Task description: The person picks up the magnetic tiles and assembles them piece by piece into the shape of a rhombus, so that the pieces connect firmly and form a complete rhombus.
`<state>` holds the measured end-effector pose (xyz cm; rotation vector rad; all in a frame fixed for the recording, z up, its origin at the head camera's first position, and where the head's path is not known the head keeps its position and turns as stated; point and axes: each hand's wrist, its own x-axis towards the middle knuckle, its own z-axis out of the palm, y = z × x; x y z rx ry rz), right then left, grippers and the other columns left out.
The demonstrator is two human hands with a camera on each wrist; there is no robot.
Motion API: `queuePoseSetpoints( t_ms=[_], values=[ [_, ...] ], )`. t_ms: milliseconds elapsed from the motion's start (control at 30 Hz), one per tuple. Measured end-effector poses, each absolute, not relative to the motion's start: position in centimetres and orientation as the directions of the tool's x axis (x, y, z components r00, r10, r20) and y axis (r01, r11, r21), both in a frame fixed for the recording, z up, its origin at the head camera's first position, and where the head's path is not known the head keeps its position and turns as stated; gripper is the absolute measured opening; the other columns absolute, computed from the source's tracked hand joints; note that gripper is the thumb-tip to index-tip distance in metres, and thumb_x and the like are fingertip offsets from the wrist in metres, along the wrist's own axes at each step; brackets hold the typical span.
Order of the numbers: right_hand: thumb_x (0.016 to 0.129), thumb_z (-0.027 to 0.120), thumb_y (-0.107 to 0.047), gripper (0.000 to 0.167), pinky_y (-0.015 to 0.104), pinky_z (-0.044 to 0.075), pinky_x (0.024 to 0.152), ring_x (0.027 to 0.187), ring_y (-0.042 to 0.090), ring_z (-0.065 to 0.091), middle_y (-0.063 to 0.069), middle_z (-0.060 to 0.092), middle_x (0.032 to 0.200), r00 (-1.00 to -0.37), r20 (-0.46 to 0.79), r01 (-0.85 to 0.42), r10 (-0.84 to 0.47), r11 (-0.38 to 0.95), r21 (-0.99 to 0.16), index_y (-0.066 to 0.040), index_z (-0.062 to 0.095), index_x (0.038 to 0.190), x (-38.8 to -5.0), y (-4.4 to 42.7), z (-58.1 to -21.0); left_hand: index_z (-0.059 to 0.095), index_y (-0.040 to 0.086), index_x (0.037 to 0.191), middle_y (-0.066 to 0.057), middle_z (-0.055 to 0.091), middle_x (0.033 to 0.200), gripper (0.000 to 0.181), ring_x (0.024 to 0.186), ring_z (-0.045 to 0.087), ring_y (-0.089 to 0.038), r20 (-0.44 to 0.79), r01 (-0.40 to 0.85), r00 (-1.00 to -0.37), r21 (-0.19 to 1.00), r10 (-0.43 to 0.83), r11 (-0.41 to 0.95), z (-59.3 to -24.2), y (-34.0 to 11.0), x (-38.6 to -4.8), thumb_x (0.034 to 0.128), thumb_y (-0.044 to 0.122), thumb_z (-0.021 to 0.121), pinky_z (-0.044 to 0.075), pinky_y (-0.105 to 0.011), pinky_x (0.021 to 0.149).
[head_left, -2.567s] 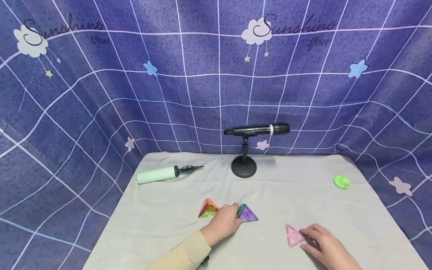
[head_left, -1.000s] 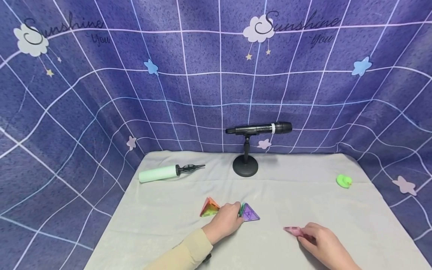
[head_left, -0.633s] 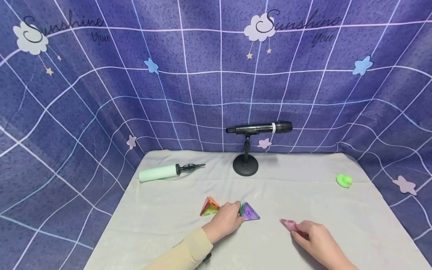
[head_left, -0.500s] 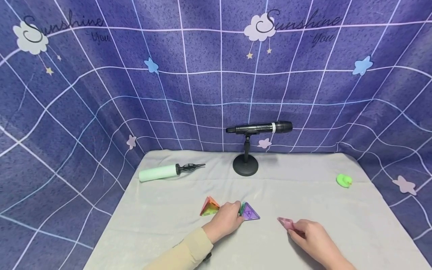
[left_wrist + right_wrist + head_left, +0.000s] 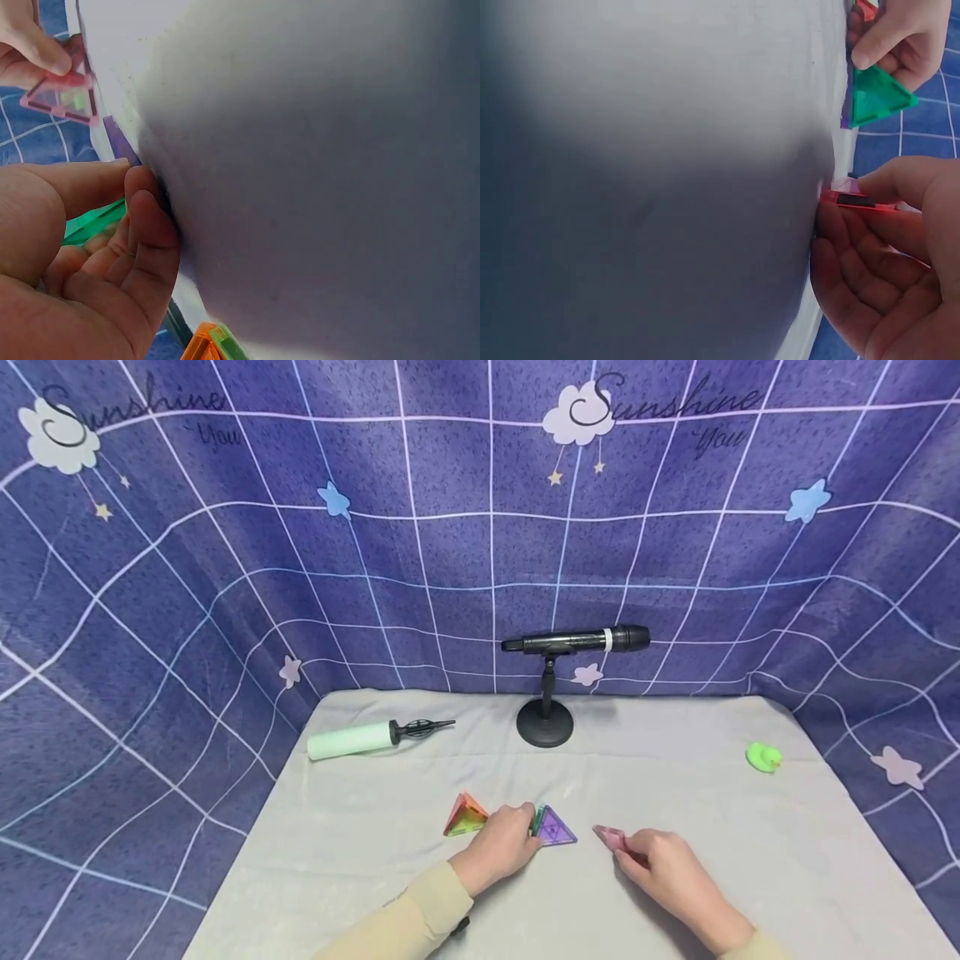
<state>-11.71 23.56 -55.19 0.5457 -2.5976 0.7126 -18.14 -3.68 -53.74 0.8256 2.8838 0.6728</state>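
Note:
My left hand (image 5: pixel 501 839) pinches a green triangular magnetic tile (image 5: pixel 881 96), which stands upright by the thumb. Flat on the table against its foot lies a purple triangular magnetic tile (image 5: pixel 556 829). In the head view the left hand covers most of the green tile. Farther right, my right hand (image 5: pixel 667 868) holds a pink triangular magnetic tile (image 5: pixel 609 836) between thumb and fingers, tilted up on edge; the left wrist view shows the pink tile (image 5: pixel 69 101) face-on. A small gap separates it from the purple tile. Left of the left hand stands a red, orange and yellow-green tile pyramid (image 5: pixel 465 817).
A mint-green hand pump (image 5: pixel 352 741) lies at the back left of the cloth-covered table (image 5: pixel 360 827). A black microphone (image 5: pixel 573 642) on a round-based stand (image 5: pixel 545 724) stands at the back middle. A green toy duck (image 5: pixel 763 757) sits at the right. Behind hangs a blue curtain (image 5: pixel 450 552).
My right hand has lifted the pink tile from flat to on edge and carried it left and away from me, closer to the purple tile. The left hand keeps its place.

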Motion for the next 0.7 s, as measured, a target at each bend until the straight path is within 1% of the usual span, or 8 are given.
queuePoseSetpoints(
  t_ms=[67,133,367,600,700],
  values=[
    [0.078,0.087,-0.006,0.038,0.024,0.043,0.054,0.060,-0.004,0.045,-0.021,0.051,0.067,-0.848,0.461,-0.461,-0.262,0.793,-0.397,-0.028,0.058,0.064,-12.0,23.1,-55.1,0.061,0.007,0.091,0.003,0.055,0.068,0.022,0.061,0.050,-0.008,0.055,0.489,-0.854,0.425,0.518,0.762,-53.7,-3.7,-18.2,0.0900,0.016,0.081,0.044,-0.029,0.056],
    [0.077,0.087,-0.005,0.036,0.025,0.044,0.054,0.060,-0.003,0.046,-0.020,0.052,0.067,-0.849,0.460,-0.459,-0.259,0.793,-0.401,-0.027,0.061,0.065,-12.4,22.6,-55.0,0.061,0.007,0.091,0.003,0.055,0.068,0.022,0.061,0.050,-0.008,0.053,0.487,-0.855,0.423,0.515,0.765,-53.7,-3.7,-18.2,0.0898,0.016,0.081,0.044,-0.029,0.056],
    [0.078,0.086,-0.006,0.034,0.024,0.039,0.051,0.056,0.000,0.041,-0.016,0.049,0.063,-0.859,0.445,-0.444,-0.252,0.800,-0.405,-0.022,0.061,0.064,-13.7,20.8,-54.7,0.061,0.007,0.091,0.003,0.055,0.068,0.022,0.061,0.051,-0.009,0.048,0.486,-0.856,0.420,0.515,0.767,-53.7,-3.7,-18.3,0.0895,0.015,0.081,0.045,-0.030,0.057],
    [0.083,0.082,-0.007,0.035,0.023,0.034,0.049,0.053,0.001,0.038,-0.013,0.048,0.061,-0.890,0.377,-0.412,-0.257,0.810,-0.417,-0.021,0.058,0.062,-14.7,19.2,-54.7,0.060,0.008,0.090,0.002,0.056,0.068,0.023,0.062,0.054,-0.009,0.057,0.493,-0.853,0.413,0.519,0.765,-53.9,-3.7,-18.3,0.0890,0.016,0.082,0.046,-0.031,0.057],
    [0.085,0.081,-0.008,0.032,0.023,0.035,0.050,0.054,0.002,0.040,-0.013,0.050,0.062,-0.901,0.350,-0.397,-0.256,0.812,-0.429,-0.020,0.061,0.063,-15.0,18.8,-54.7,0.060,0.008,0.090,0.002,0.057,0.069,0.023,0.062,0.055,-0.009,0.062,0.498,-0.851,0.408,0.521,0.765,-53.9,-3.7,-18.3,0.0887,0.016,0.082,0.046,-0.031,0.057]
  ],
)
